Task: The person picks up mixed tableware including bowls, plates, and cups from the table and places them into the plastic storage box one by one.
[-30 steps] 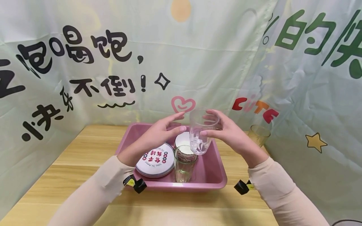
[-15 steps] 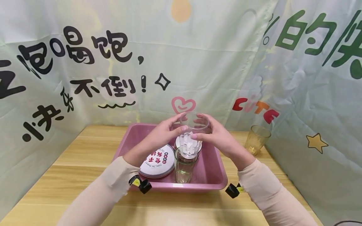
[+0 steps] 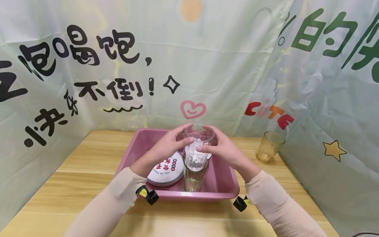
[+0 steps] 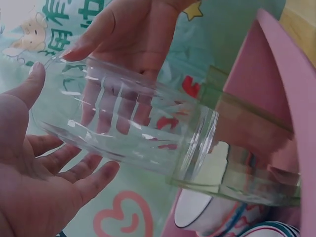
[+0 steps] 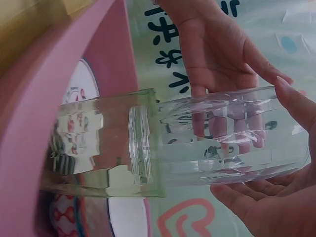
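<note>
A clear drinking glass point(image 3: 195, 161) is held upright between both hands in the head view. My left hand point(image 3: 168, 143) holds its left side, thumb near the rim. My right hand point(image 3: 226, 148) grips the opposite side, thumb toward the front. The base of the clear glass point(image 4: 197, 143) sits within the mouth of a green-tinted glass point(image 3: 193, 181), as both wrist views show. That lower glass stands in a pink tub point(image 3: 189, 195). Left of it in the tub lies a stack of white plates point(image 3: 165, 176) with red lettering.
White bowls point(image 4: 217, 217) with a red pattern sit behind the glasses, mostly hidden in the head view. An amber glass point(image 3: 270, 148) stands on the wooden table point(image 3: 88, 158), right of the tub. Printed cloth point(image 3: 219, 65) hangs behind and at the sides.
Both hands have brought the clear glass left and down, from above the tub's right part into the green glass's mouth. My left hand now holds it as well.
</note>
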Demonstrator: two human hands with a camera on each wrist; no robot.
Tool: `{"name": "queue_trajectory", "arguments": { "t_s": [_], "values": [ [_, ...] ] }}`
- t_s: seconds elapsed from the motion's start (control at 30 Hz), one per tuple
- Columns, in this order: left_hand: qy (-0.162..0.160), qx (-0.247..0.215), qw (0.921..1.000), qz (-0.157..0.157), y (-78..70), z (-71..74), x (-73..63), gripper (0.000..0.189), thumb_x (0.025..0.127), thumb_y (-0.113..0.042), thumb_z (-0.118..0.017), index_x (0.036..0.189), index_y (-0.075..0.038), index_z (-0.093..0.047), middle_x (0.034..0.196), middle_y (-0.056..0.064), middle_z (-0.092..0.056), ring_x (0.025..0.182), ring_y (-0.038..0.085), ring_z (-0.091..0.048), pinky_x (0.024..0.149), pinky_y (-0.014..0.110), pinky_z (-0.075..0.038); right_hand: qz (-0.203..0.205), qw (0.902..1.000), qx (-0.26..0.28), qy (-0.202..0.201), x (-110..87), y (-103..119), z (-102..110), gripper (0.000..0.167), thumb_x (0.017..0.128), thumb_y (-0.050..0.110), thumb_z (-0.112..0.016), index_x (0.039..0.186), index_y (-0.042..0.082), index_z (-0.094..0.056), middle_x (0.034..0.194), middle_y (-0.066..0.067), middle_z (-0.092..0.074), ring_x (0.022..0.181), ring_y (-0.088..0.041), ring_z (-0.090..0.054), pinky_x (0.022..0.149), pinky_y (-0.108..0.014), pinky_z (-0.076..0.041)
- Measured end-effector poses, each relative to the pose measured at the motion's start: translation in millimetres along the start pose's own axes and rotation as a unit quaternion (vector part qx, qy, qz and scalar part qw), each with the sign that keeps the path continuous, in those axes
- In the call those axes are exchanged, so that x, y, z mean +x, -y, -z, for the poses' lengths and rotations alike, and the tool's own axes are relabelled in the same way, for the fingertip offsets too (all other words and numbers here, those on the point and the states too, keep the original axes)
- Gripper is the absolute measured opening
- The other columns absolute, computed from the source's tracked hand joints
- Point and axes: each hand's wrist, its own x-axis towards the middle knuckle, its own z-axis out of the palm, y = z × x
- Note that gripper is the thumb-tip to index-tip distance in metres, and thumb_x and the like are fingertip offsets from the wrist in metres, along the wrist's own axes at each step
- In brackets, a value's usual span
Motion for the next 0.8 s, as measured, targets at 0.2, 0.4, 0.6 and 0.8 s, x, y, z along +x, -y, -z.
{"name": "queue_trajectory", "arguments": {
  "t_s": [0.2,0.4,0.6,0.8],
  "values": [
    [0.007,0.025,0.9996,0.01,9.4,1.5,-2.0,0.067,0.095,-0.032,-0.066,0.152,-0.014,-0.036,0.129,0.01,-0.06,0.106,0.02,-0.062,0.085,0.037,-0.054,-0.014,0.9996,-0.021,0.007,-1.8,-7,-3,0.089,0.08,0.03,-0.082,0.15,0.012,-0.03,0.136,-0.011,-0.051,0.116,-0.027,-0.057,0.1,-0.044,-0.045],
    [0.029,0.047,0.9983,0.017,13.7,4.7,-2.6,0.069,0.093,-0.035,-0.067,0.151,-0.014,-0.037,0.13,0.01,-0.06,0.114,0.021,-0.059,0.093,0.038,-0.05,-0.012,0.9994,-0.025,0.019,-2.8,-11,-5,0.083,0.08,0.028,-0.083,0.146,0.013,-0.035,0.139,-0.012,-0.038,0.118,-0.027,-0.054,0.101,-0.043,-0.044],
    [0.061,0.066,0.9956,0.029,14.5,7.5,-2.8,0.069,0.092,-0.038,-0.069,0.15,-0.016,-0.04,0.123,0.009,-0.064,0.101,0.019,-0.062,0.074,0.037,-0.054,-0.022,0.9986,-0.039,0.03,-3.0,-14,-8,0.083,0.078,0.029,-0.084,0.144,0.012,-0.036,0.135,-0.013,-0.052,0.121,-0.026,-0.053,0.104,-0.045,-0.041],
    [0.086,0.096,0.9914,0.025,18.4,7.1,-3.7,0.071,0.091,-0.036,-0.07,0.148,-0.008,-0.041,0.113,0.004,-0.066,0.1,0.015,-0.062,0.085,0.033,-0.052,-0.059,0.9953,-0.067,0.036,-7.2,-19,-9,0.091,0.075,0.032,-0.086,0.144,0.008,-0.031,0.131,-0.013,-0.053,0.118,-0.025,-0.053,0.104,-0.046,-0.04]
  ]
}}
